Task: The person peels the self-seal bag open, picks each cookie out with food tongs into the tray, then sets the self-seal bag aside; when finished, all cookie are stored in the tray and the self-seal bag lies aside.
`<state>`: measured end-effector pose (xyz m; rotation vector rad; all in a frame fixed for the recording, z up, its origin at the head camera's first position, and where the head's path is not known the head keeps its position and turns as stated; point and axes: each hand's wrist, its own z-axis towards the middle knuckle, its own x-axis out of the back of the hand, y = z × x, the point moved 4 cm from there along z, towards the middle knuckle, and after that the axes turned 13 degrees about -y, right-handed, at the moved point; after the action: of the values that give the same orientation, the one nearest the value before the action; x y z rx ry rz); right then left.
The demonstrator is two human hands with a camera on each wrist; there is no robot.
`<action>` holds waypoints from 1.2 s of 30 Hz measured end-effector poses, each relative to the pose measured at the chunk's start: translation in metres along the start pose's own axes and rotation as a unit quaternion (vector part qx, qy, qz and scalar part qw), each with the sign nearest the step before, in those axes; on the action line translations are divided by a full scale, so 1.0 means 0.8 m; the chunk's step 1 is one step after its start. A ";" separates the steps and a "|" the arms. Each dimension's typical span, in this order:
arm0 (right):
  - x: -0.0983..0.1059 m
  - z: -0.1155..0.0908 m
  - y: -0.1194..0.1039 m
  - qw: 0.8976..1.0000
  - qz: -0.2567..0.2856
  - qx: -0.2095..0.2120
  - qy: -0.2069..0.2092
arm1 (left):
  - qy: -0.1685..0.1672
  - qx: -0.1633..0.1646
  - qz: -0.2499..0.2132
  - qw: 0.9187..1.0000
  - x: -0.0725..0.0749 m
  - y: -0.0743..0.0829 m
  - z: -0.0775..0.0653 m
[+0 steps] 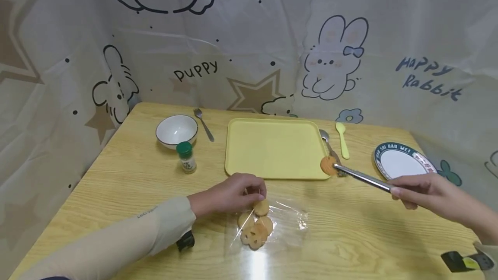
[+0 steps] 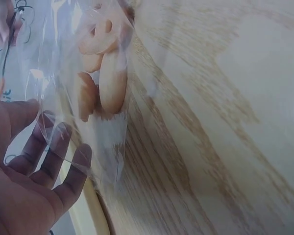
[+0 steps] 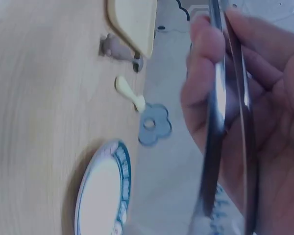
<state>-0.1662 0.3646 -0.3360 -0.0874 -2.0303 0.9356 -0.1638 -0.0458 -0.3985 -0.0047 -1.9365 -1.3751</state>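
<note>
Head view: right grip [image 1: 426, 190] is clamped on tongs [image 1: 365, 178], which hold a cookie [image 1: 328, 165]. Left grip [image 1: 239, 192] pinches a bag [image 1: 287, 219] of cookies [image 1: 254, 231].

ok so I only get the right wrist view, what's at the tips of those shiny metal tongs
Observer: A round, orange-brown cookie, pinched in the tongs.
Operator: ok and are there more cookies anywhere
Observer: Yes, several tan cookies lie inside a clear plastic bag on the pale wooden table.
Operator: is anything holding that bag
Observer: The left grip has its edge, on the side nearer the pale yellow rectangular tray.
</note>
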 end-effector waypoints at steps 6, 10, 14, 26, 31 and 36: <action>0.008 0.084 -0.014 0.998 0.026 -0.060 0.016 | -0.002 0.005 0.003 1.000 0.001 0.001 0.000; 0.000 0.155 -0.024 0.996 0.065 -0.058 -0.006 | -0.005 0.002 0.009 1.000 0.000 0.001 0.002; -0.017 0.218 -0.041 0.996 0.082 -0.040 -0.025 | -0.008 0.000 0.019 1.000 0.001 0.000 0.004; -0.046 0.298 -0.086 0.994 0.097 -0.036 -0.023 | -0.013 -0.006 0.024 1.000 0.001 -0.003 0.005; -0.051 0.306 -0.093 0.995 0.086 -0.031 -0.025 | -0.004 -0.009 0.030 1.000 0.001 -0.002 0.005; -0.050 0.309 -0.096 0.998 0.051 -0.041 -0.025 | -0.001 -0.009 0.028 1.000 0.001 -0.004 0.005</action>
<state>-0.3040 0.1502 -0.3968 -0.2169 -2.1278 0.9256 -0.1678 -0.0437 -0.4013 -0.0689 -1.9126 -1.3553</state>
